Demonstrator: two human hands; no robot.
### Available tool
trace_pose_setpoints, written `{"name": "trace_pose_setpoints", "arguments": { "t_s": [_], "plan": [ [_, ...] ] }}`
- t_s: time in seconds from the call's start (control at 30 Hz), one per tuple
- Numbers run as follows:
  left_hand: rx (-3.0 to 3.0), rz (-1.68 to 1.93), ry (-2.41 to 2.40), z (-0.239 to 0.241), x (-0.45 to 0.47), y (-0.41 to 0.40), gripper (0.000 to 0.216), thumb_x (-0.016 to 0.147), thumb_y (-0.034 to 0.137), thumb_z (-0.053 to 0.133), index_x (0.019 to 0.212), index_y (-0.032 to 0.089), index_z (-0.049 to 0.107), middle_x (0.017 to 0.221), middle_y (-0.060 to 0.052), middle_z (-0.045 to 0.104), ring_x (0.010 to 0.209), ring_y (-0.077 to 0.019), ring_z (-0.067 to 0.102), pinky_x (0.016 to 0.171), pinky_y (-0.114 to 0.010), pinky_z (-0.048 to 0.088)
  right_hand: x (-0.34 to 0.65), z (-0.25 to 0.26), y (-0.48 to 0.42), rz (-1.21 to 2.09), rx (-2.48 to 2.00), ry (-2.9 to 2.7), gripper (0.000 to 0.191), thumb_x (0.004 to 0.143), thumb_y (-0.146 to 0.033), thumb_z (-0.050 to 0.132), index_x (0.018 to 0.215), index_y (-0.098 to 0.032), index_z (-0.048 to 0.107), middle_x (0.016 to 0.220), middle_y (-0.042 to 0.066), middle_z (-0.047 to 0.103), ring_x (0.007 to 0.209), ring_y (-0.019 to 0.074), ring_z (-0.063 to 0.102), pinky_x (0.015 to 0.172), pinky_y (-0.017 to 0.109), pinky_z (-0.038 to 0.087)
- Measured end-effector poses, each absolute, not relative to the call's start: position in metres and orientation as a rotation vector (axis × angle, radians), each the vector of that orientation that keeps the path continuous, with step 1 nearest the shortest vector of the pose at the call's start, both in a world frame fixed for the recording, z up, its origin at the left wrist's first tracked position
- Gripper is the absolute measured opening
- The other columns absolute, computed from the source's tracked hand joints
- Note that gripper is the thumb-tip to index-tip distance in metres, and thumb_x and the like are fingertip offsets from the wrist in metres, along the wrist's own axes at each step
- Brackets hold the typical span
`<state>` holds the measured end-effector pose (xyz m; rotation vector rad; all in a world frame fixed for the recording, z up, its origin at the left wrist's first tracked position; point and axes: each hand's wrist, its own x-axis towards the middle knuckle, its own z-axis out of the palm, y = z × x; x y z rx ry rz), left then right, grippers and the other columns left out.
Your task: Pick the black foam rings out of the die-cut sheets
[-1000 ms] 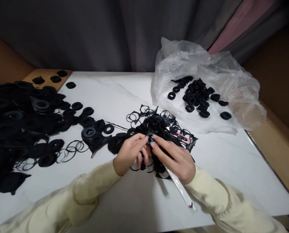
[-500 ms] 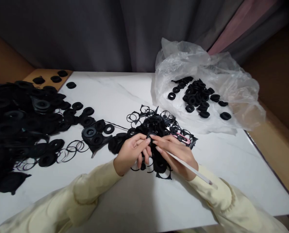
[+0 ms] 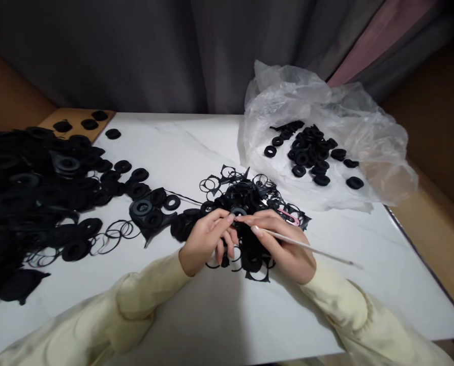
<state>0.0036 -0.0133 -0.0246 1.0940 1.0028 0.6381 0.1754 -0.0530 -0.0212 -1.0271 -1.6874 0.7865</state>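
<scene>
Above a heap of black ring scraps (image 3: 245, 190), my two hands meet at their fingertips. My left hand (image 3: 209, 236) pinches a black ring-shaped piece (image 3: 238, 211) between thumb and fingers; part of it is hidden by the fingertips. My right hand (image 3: 283, 244) is closed around a thin white stick (image 3: 314, 248), whose free end points out to the right over the wrist. The stick's other end is hidden in the fingers, close to the ring piece. Under the hands lie more black rings and cut-out frames. A pink-handled tool (image 3: 290, 217) shows partly behind my right hand.
A large pile of black rings (image 3: 59, 193) covers the table's left side. At the back right, a clear plastic bag (image 3: 379, 142) holds several loose black rings (image 3: 310, 147). A brown board (image 3: 85, 133) with a few pieces lies at the back left. Grey curtains (image 3: 135, 56) hang behind.
My right hand has turned, and the stick has swung to a flatter angle, its free end further right and higher. The ring piece shows more of its face. My left hand has barely moved.
</scene>
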Motion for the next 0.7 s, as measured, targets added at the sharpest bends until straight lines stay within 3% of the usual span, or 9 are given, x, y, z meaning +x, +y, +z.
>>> {"name": "trace_pose_setpoints", "arguments": {
  "t_s": [0.17,0.4,0.7],
  "plan": [
    [1.084,0.648,1.022,-0.023,0.005,-0.014,0.027,0.084,0.043,0.051,0.082,0.016,0.047,0.054,0.002,0.058,0.036,-0.0112,0.056,0.024,-0.014,0.036,0.178,-0.023,-0.051,0.915,-0.982,-1.580,0.015,0.090,-0.016,0.049,0.095,-0.023,0.061,0.106,0.004,0.069,0.114,0.0198,0.056,0.097,0.042,0.046],
    [1.092,0.641,1.022,-0.025,0.005,-0.014,0.028,0.084,0.044,0.052,0.082,0.016,0.048,0.055,0.002,0.058,0.037,-0.0113,0.056,0.025,-0.014,0.036,0.179,-0.021,-0.053,0.889,-1.041,-1.638,0.016,0.091,-0.020,0.048,0.099,-0.023,0.062,0.114,0.005,0.066,0.108,0.0181,0.060,0.095,0.035,0.049],
    [1.106,0.634,1.051,-0.024,0.005,-0.014,0.028,0.084,0.044,0.052,0.082,0.016,0.048,0.057,0.002,0.057,0.037,-0.0106,0.056,0.025,-0.014,0.036,0.181,-0.014,-0.050,0.851,-1.136,-1.641,0.018,0.090,-0.021,0.051,0.097,-0.022,0.067,0.124,0.007,0.060,0.115,0.0214,0.055,0.095,0.039,0.049]
  ]
}}
